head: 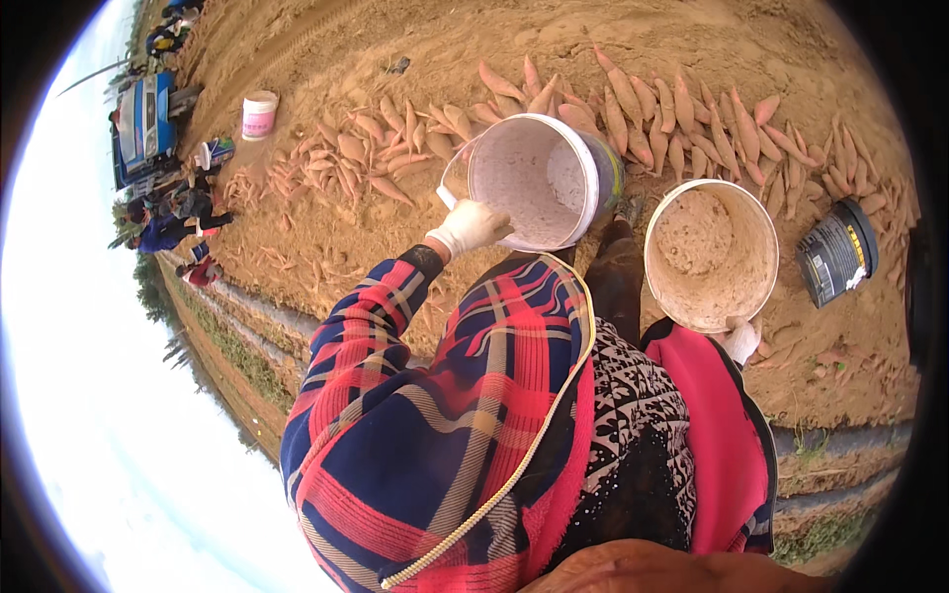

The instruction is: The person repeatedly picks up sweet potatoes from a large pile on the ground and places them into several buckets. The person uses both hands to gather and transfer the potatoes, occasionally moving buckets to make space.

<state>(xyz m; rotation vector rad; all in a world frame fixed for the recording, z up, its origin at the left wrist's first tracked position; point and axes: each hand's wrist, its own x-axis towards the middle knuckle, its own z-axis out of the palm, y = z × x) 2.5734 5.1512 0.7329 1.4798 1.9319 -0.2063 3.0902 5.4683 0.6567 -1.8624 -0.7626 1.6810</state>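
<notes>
My left hand (474, 226), in a white glove, grips the near rim of a plastic bucket (586, 178) whose open mouth faces me. Its white handle hangs at its left side, and the inside is smeared with soil. On the right, my gloved right hand (741, 341) holds the lower edge of a second bucket (712, 256), with its thumb on the rim. That bucket holds nothing but a coat of dried mud. Beyond both buckets, a long row of sweet potatoes (719, 141) lies on the bare soil.
A black bucket (838, 252) lies tilted at the right. A white and pink bucket (258, 117) and a dark one (216, 153) stand at the far left, near several people (167, 230) and a blue truck (146, 122). Dark plastic strips (845, 440) cross the field behind me.
</notes>
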